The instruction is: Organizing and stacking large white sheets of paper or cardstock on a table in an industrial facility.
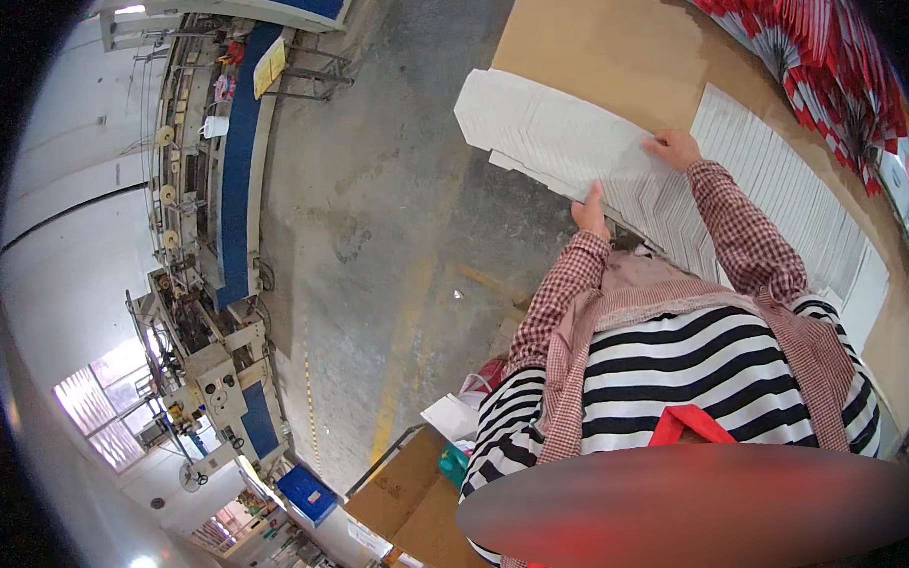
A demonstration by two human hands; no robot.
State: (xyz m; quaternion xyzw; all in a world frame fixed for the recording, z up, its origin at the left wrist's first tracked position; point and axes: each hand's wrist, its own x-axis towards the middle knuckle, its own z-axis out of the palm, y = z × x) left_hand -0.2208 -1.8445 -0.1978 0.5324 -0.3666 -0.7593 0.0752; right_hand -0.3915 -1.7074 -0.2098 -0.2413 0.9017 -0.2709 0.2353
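A long row of overlapping flat white paper pieces point(559, 120) lies fanned out along a table in front of me. My left hand point(591, 215) is closed on the near edge of this row, thumb on top and the other fingers hidden below. At the far edge of the same row, my right hand point(677, 150) is closed with bent fingers against the papers; part of its grip is hidden. Right of my right forearm, a second fanned row of white paper pieces point(771, 173) runs along the table.
Brown cardboard point(596, 39) covers the table. Many red and white folded pieces point(827, 51) are packed at its far right. A long machine with a blue belt point(239, 181) stands across the grey floor point(361, 187) to the left. A cardboard box point(407, 491) sits at lower left.
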